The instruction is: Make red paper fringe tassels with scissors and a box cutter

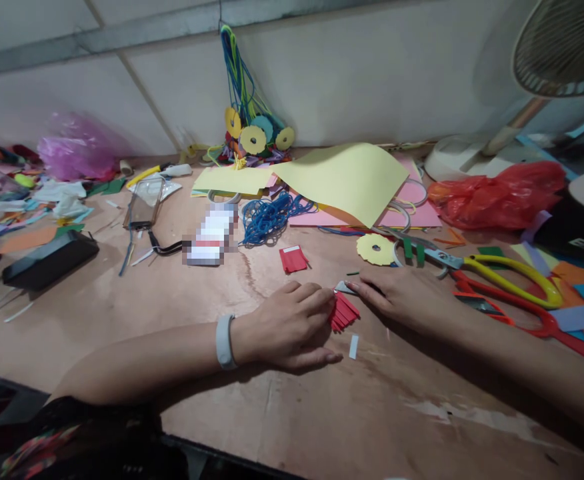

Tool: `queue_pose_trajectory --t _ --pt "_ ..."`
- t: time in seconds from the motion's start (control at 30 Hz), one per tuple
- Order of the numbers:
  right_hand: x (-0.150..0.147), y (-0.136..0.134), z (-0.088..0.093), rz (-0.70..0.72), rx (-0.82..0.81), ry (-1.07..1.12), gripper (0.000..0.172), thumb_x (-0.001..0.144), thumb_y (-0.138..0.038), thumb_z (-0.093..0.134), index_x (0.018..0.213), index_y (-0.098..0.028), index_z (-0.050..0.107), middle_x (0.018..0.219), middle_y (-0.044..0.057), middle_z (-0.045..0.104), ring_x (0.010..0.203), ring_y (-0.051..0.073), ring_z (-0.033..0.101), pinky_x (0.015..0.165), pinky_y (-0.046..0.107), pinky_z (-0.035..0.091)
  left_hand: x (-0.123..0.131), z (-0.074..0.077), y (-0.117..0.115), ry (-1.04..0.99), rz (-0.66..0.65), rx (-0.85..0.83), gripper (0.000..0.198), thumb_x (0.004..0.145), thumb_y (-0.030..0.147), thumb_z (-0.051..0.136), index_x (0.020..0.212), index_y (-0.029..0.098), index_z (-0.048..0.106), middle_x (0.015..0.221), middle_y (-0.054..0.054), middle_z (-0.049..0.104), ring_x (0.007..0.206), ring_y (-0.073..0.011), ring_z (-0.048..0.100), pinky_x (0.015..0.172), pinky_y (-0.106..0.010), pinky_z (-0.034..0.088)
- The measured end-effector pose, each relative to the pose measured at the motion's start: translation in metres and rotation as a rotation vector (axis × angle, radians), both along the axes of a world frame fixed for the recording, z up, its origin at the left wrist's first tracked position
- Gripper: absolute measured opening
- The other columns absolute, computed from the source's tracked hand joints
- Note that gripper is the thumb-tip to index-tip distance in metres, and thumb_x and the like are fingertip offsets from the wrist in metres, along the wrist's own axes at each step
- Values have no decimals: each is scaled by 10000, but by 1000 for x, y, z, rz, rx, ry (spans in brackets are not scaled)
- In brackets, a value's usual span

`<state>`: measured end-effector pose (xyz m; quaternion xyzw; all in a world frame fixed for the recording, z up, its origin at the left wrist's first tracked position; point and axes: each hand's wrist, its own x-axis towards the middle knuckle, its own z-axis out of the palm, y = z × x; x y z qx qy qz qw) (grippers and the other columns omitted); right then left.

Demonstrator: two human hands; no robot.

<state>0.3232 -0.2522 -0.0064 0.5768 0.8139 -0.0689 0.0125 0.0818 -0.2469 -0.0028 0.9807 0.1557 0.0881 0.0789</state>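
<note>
A piece of red fringed paper (345, 312), cut into narrow strips, lies on the table between my hands. My left hand (295, 325) lies palm down with its fingers over the left edge of that paper and its thumb stretched apart. At the paper's top edge, my right hand (389, 291) pinches a small white strip (345, 287) between thumb and finger. Just below the fringe rests a loose white strip (354, 347). Another red piece (293, 259) with a white band along its top sits above my left hand.
Scissors with yellow and red handles (517, 280) lie at right, beside a scalloped yellow paper disc (376, 249). Behind are tangled blue cord (271, 218), yellow sheets (347, 180) and a red plastic bag (502, 197). A dark box-like object (51, 260) is at left; a fan (565, 50) stands back right.
</note>
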Motion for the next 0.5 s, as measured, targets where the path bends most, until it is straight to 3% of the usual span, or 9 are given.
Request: queue_pose_trajectory --t 0.13,0.23,0.37,0.5 --pt "2 -2 -2 -4 41 5 395 1013 -450 389 923 -198 680 880 63 733 722 202 628 575 286 260 -2 0 1 -150 59 -42 617 897 615 503 1216 97 606 1176 -188 629 1022 -278 582 909 -420 477" --pt "4 -10 2 -11 139 37 411 1010 -459 395 876 -193 679 847 57 726 692 197 614 570 298 241 -2 3 -1 -309 132 -156 488 920 490 530 1157 85 661 977 -154 673 883 -225 605 789 -344 497" --pt "4 -27 14 183 494 -4 347 1012 -366 410 893 -196 688 766 50 672 657 184 554 589 328 219 2 8 -6 -320 279 -572 316 975 324 477 1026 135 725 695 -33 659 584 -99 530 570 -212 404" --pt "-2 -41 21 259 674 4 289 980 -354 506 808 -178 656 680 39 591 622 175 490 596 337 230 6 12 -7 -322 412 -901 329 952 370 527 991 109 723 601 -4 615 507 -74 500 469 -170 338"
